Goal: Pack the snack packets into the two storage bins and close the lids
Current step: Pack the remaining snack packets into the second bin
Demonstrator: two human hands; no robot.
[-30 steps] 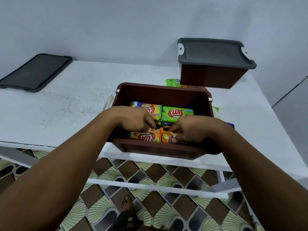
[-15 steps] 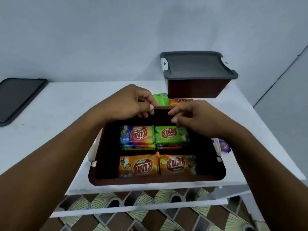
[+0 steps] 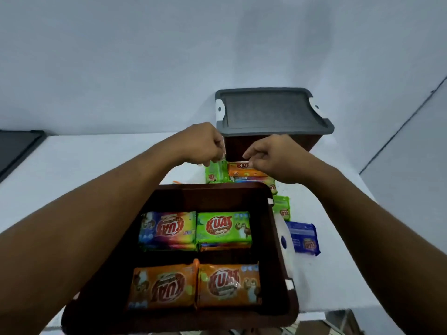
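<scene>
An open brown bin [image 3: 278,308] stands at the table's near edge. Inside lie a rainbow packet [image 3: 168,229], a green packet [image 3: 223,227] and two orange packets [image 3: 162,287], with more underneath. Behind the bin lies a loose pile of packets. My left hand [image 3: 203,145] has its curled fingertips on the far corner of a loose green packet [image 3: 215,172]. My right hand [image 3: 271,158] pinches the far edge of an orange packet [image 3: 242,169] on top of the pile. A second brown bin [image 3: 242,147] stands behind the pile with its grey lid [image 3: 268,110] on.
Right of the open bin lie a green packet [image 3: 281,209] and a blue packet [image 3: 303,238] beside the bin's white latch [image 3: 286,245]. A loose grey lid [image 3: 17,151] rests at the table's far left. The white table's [image 3: 96,165] right edge runs close by.
Both hands left the open bin's inside, passed over its far rim and reached the loose packets behind it. The view tilted so the bin looks nearer.
</scene>
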